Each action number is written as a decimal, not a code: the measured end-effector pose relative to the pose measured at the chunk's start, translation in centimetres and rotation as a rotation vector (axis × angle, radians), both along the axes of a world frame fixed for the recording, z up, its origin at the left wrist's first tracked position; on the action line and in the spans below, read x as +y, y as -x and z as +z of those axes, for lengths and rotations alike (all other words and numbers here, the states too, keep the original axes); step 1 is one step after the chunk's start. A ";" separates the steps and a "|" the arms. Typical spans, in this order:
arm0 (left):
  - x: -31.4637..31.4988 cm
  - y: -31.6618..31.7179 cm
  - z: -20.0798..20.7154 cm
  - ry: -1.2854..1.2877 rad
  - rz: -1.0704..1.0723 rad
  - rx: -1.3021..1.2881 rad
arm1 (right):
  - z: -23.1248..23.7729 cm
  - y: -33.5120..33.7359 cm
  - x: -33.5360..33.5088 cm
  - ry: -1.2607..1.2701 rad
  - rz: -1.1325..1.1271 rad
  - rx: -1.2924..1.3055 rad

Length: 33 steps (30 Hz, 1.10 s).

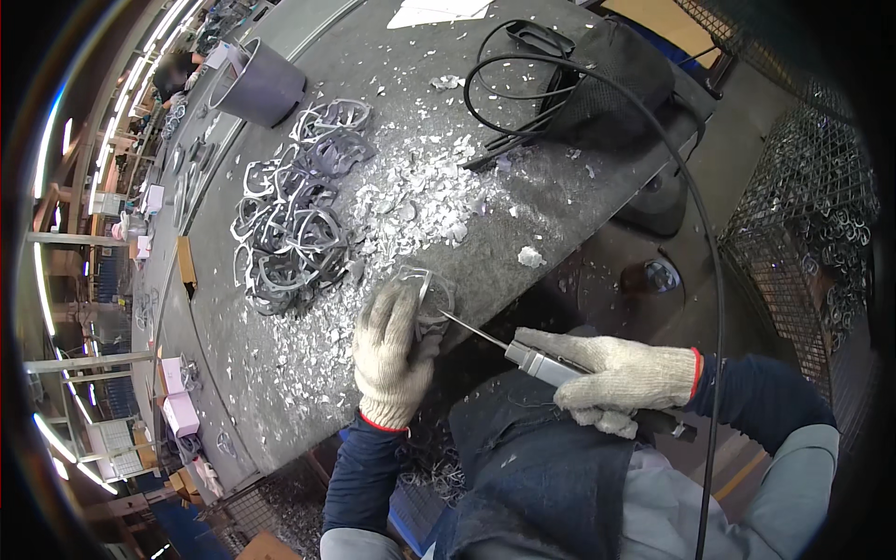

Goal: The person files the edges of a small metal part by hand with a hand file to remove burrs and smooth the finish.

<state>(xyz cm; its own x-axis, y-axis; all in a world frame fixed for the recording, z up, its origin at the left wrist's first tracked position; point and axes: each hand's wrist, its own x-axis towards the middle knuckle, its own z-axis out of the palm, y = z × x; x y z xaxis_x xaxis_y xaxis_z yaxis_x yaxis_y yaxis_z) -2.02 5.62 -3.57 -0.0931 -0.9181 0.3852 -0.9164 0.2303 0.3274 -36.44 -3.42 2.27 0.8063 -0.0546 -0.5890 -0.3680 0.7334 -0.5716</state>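
Note:
My left hand, in a white knit glove, is closed on a looped metal casting at the table's near edge. In my right hand, also gloved, is a handheld power tool with a grey metal body and a long thin rod. The rod's tip points left and meets the casting, or comes very near it; contact cannot be made out. Left of and beyond my left hand lies a heap of similar looped castings. Silvery flakes and scraps are strewn beside the heap and around my left hand.
A grey bucket stands on the dark table at far left. A black mesh bag and looped cable sit far right, the cable hanging past my right arm. Wire cages with castings stand at right. Another person works far left.

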 end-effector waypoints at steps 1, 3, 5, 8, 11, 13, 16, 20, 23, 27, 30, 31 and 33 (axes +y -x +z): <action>0.0 0.0 0.0 -0.010 0.007 0.015 | 0.1 0.1 -0.2 -0.013 0.021 -0.011; -0.1 0.0 0.1 -0.022 0.014 0.033 | 0.2 0.2 -0.6 0.072 0.107 0.041; -0.4 0.1 0.1 -0.021 0.007 0.040 | 0.0 0.2 -1.2 0.271 0.206 0.111; -0.9 0.1 0.5 -0.032 0.005 0.037 | -0.6 0.1 -2.1 1.141 0.299 0.126; -1.4 -0.1 1.3 -0.110 -0.005 0.028 | -1.1 0.2 -2.8 1.613 0.349 0.200; -2.0 -0.5 2.1 -0.145 -0.043 0.090 | -1.0 0.4 -3.2 1.747 0.394 0.295; -2.6 -1.4 3.8 -0.361 0.007 0.393 | -0.2 0.2 -3.6 1.920 0.466 0.370; -3.9 -3.2 5.6 -0.577 -0.046 0.639 | 1.9 -0.1 -4.5 2.055 0.472 0.265; -4.4 -3.7 5.8 -0.661 -0.109 0.758 | 3.2 -0.5 -5.2 2.194 0.408 0.196; -4.9 -3.9 5.2 -0.640 -0.156 0.711 | 4.0 -1.5 -6.5 2.385 0.420 0.180; -5.2 -4.3 4.9 -0.623 -0.229 0.622 | 4.0 -2.5 -7.2 2.364 0.476 0.200; -5.2 -4.3 4.8 -0.611 -0.238 0.622 | 4.1 -2.6 -7.2 2.290 0.553 0.249; -5.2 -4.4 4.9 -0.576 -0.261 0.625 | 4.2 -2.6 -6.8 2.199 0.605 0.291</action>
